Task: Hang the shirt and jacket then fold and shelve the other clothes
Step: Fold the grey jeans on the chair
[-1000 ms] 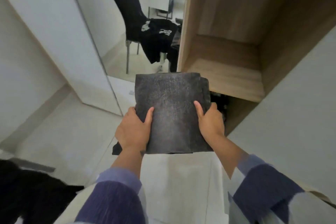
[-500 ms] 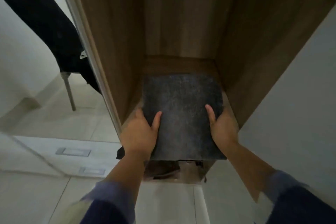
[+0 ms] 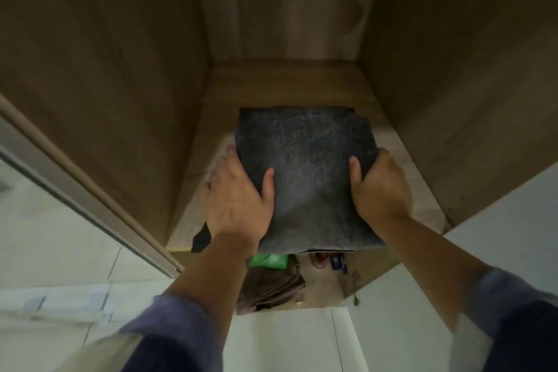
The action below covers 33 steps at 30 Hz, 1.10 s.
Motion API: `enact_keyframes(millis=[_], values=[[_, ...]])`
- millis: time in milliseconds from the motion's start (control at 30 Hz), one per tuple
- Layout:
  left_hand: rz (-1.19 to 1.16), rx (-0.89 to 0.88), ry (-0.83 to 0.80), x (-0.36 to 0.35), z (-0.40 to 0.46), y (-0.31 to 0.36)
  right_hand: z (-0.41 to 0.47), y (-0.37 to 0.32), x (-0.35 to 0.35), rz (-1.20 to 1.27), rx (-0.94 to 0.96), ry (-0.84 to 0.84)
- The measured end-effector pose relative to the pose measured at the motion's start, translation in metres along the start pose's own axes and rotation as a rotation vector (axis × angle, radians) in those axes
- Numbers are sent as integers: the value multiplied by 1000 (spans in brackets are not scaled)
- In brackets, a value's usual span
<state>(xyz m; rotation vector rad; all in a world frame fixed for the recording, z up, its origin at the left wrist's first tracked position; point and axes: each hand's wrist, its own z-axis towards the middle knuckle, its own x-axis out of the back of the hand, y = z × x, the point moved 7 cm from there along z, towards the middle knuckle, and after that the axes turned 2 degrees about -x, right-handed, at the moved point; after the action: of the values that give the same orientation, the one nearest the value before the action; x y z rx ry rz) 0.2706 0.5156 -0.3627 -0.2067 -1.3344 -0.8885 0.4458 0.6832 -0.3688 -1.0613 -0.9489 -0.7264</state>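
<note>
Fingers of both hands grip folded garment | dark grey, square | over shelf

Fingers of both hands hidden under folded garment, lower-shelf clutter partly covered (blurred)

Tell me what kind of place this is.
Likely a home wardrobe: wooden closet walls around a shelf, a folded dark garment held by the left hand and right hand, items stored below.
</note>
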Motion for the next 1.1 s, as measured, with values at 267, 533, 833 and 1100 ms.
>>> enact_keyframes(millis=[267,533,833,1100], values=[[134,-300,-154,-17,-9,34,-31,-31,-22,-269,304,-127],[173,-340,-121,-49,73,48,49,-43,-48,-290,283,-150],[112,-289,-81,-109,184,69,170,-59,-86,-197,283,-99],[186,-272,-96,-132,242,79,237,-73,-111,-228,333,-84]])
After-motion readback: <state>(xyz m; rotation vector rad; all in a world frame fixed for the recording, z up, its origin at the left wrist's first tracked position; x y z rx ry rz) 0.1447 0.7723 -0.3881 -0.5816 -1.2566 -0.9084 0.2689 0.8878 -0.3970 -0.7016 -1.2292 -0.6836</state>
